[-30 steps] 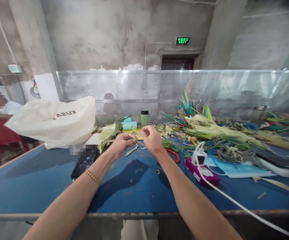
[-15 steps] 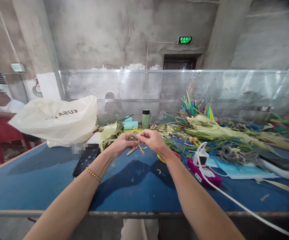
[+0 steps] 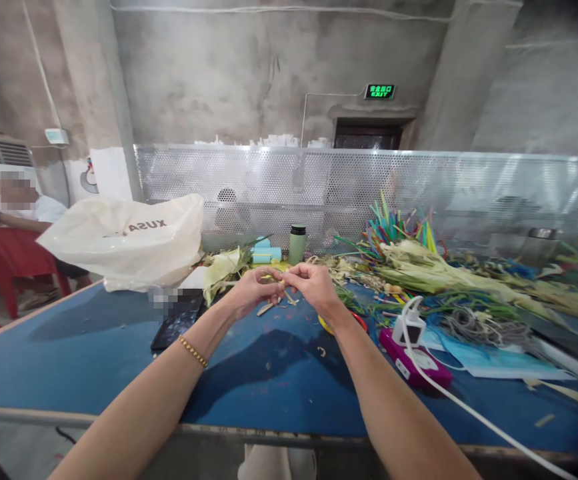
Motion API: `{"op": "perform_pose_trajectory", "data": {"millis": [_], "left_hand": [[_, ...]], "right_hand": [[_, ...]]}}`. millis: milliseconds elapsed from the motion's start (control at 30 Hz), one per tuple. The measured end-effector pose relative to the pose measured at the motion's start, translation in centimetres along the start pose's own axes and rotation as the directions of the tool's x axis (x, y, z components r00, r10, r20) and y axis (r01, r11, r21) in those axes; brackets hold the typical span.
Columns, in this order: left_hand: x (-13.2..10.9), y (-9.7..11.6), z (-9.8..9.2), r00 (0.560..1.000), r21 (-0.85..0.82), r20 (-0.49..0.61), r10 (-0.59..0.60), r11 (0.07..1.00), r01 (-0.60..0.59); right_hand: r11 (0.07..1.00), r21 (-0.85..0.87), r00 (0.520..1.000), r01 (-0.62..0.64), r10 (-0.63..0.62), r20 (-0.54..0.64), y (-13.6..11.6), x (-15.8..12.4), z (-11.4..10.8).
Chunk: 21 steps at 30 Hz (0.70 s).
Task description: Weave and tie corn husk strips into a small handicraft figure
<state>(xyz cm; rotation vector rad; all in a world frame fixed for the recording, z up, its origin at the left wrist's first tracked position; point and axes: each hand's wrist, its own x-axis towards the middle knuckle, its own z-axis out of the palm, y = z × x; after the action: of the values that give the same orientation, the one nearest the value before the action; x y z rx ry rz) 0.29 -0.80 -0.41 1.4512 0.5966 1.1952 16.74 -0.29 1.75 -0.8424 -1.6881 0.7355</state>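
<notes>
Yellowish and mostly hidden, a scrap (image 3: 283, 282) sits where the left grip (image 3: 253, 292) and right grip (image 3: 315, 288) meet, fingertips pinching it, above the blue worktop (image 3: 253, 400). Beyond the grips stands a green bottle (image 3: 297, 247); left of them lies a dark tablet (image 3: 179, 325), right a purple socket block (image 3: 406, 360).

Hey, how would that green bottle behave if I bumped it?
The green bottle would probably tip if bumped high, being taller than wide. Its rounded body might roll once down. It seems rigid, given its straight sides.
</notes>
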Motion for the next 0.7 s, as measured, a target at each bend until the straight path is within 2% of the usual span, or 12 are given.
{"op": "perform_pose_trajectory", "data": {"millis": [200,333,467,567,700], "left_hand": [[-0.1,0.2,0.2,0.996,0.147,-0.068,0.055,0.988,-0.045],[0.1,-0.1,-0.1,0.996,0.098,-0.089,0.026,0.995,-0.017],[0.2,-0.4,-0.1,0.997,0.013,-0.054,-0.059,0.998,0.060],[0.2,-0.4,-0.1,0.991,-0.036,-0.031,-0.128,0.991,0.126],[0.2,-0.2,0.1,0.987,-0.056,-0.014,-0.161,0.986,0.160]], "right_hand": [[0.997,-0.049,0.998,0.065,-0.063,0.028,0.1,-0.2,0.3],[0.982,-0.106,0.988,0.155,-0.153,0.034,0.7,0.0,0.4],[0.951,-0.184,0.969,0.247,-0.237,0.076,0.8,0.0,0.6],[0.943,-0.191,0.961,0.271,-0.254,0.108,0.8,-0.1,0.7],[0.931,-0.218,0.955,0.293,-0.277,0.102,0.6,-0.3,0.8]]}}
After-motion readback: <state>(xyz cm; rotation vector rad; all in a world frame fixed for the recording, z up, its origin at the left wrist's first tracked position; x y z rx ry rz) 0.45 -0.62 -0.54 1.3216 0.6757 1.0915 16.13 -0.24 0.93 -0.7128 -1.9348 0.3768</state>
